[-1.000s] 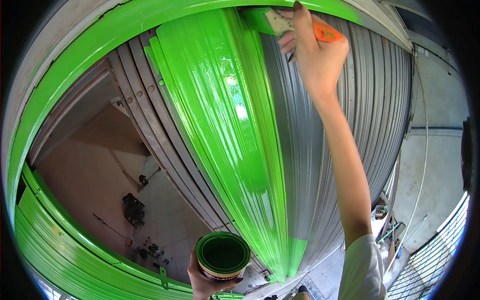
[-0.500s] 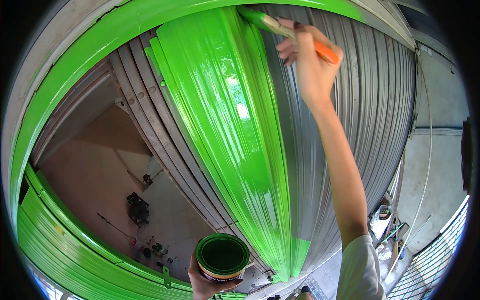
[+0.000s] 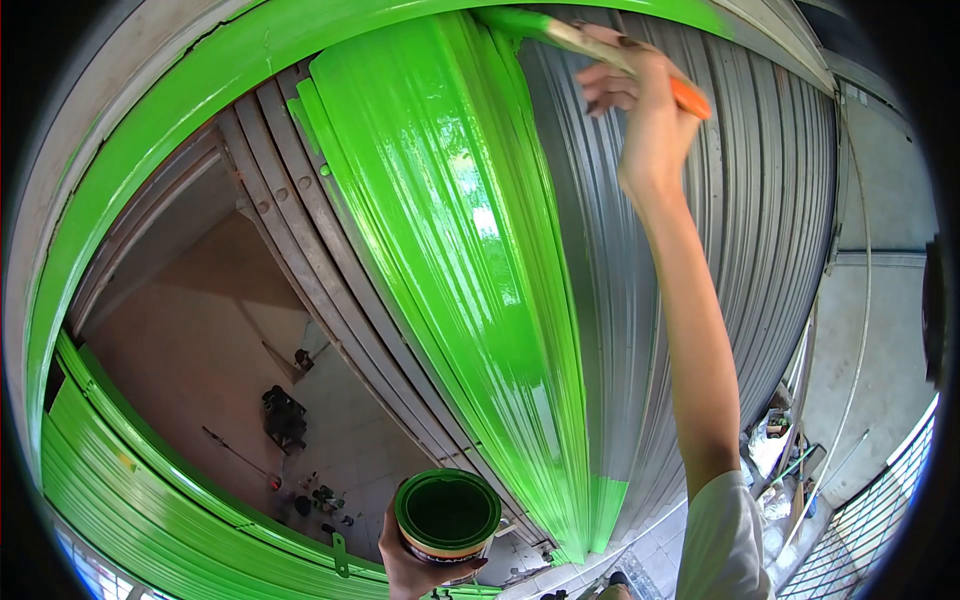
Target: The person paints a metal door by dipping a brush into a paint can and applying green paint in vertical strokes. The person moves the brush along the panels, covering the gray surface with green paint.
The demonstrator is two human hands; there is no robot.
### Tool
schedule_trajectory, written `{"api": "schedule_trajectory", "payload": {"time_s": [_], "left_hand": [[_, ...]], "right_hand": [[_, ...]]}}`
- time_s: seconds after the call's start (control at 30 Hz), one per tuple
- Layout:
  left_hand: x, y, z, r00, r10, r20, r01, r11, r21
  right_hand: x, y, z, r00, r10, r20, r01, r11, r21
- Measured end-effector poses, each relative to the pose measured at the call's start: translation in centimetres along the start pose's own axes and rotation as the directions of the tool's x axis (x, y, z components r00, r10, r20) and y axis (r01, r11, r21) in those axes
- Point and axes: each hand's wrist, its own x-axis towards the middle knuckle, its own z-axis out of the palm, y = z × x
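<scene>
High at the upper right, my right hand [image 3: 645, 95] grips a paintbrush [image 3: 590, 45] with an orange handle end. Its green bristles touch the top of the corrugated metal panel, just under the green curved beam [image 3: 380, 22]. Wet, glossy green paint covers the panel's left part [image 3: 430, 180]; to the right the metal [image 3: 740, 200] is bare grey. At the bottom centre my left hand [image 3: 405, 565] holds an open paint can [image 3: 448, 510] from below and the side, with dark green inside it.
Left of the panel, an opening shows a room with a tiled floor [image 3: 350, 430] and a dark object [image 3: 284, 418] on it. Green slats [image 3: 140, 470] run along the lower left. Bags and clutter [image 3: 770, 440] lie at the right, near a wall with a hanging cable [image 3: 862, 300].
My right hand and the brush have shifted a little to the right, and the brush lies flatter. My left hand and the can have barely moved.
</scene>
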Motion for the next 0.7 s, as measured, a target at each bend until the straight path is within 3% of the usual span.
{"api": "schedule_trajectory", "payload": {"time_s": [0.17, 0.3, 0.4, 0.5, 0.53, 0.7], "left_hand": [[0.1, -0.5, 0.1, 1.0, 0.024, 0.001, -0.024, 1.0, 0.003], [0.4, -0.6, 0.2, 1.0, 0.017, 0.011, -0.017, 1.0, 0.001], [0.6, -0.4, 0.4, 0.999, 0.044, 0.015, -0.044, 0.999, 0.023], [0.9, 0.3, 0.6, 0.997, 0.071, 0.04, -0.073, 0.996, 0.051], [0.9, 0.9, 1.0, 0.994, 0.106, 0.032, -0.109, 0.99, 0.088], [0.7, 2.0, 2.4, 0.982, 0.184, 0.034, -0.187, 0.965, 0.183]], "right_hand": [[-1.2, -0.2, -1.9, 0.987, 0.078, 0.14, -0.089, 0.993, 0.08], [-4.6, -1.3, -5.7, 0.932, 0.279, 0.23, -0.284, 0.959, -0.015], [-6.1, -2.2, -8.6, 0.855, 0.429, 0.291, -0.384, 0.901, -0.203], [-4.5, -2.3, -11.2, 0.832, 0.47, 0.295, -0.394, 0.874, -0.284], [-4.2, -3.2, -10.0, 0.863, 0.463, 0.201, -0.396, 0.868, -0.3], [0.4, -3.0, -5.9, 0.898, 0.364, 0.247, -0.336, 0.93, -0.149]]}}
